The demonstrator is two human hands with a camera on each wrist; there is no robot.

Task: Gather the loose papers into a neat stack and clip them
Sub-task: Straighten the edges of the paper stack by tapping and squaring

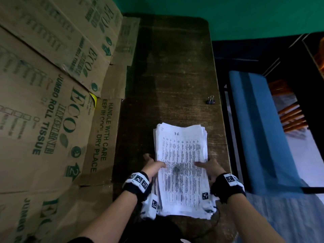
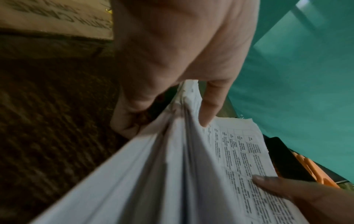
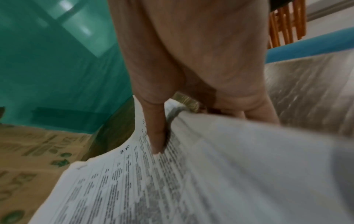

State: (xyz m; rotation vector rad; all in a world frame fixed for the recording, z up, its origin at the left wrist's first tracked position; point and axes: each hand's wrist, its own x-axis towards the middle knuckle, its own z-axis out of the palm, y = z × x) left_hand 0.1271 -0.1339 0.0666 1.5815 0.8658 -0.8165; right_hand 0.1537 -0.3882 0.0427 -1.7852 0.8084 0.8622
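A thick stack of printed papers (image 1: pixel 182 165) lies lengthwise on the dark wooden table (image 1: pixel 175 76), its edges slightly uneven. My left hand (image 1: pixel 154 166) grips the stack's left edge, thumb on the top sheet and fingers underneath. My right hand (image 1: pixel 209 166) grips the right edge the same way. In the left wrist view the left thumb (image 2: pixel 210 106) presses on the papers (image 2: pixel 172 174) and the right hand's thumb (image 2: pixel 283 188) shows opposite. In the right wrist view the right thumb (image 3: pixel 155 124) lies on the papers (image 3: pixel 172 181). A black binder clip (image 1: pixel 211 100) sits alone near the table's right edge.
Flattened cardboard boxes (image 1: pixel 52 102) printed with green text lie along the table's left side. A blue bench (image 1: pixel 259 123) runs beside the table on the right, with an orange wooden chair (image 1: pixel 291 118) beyond it. A green wall (image 1: pixel 245 14) is behind.
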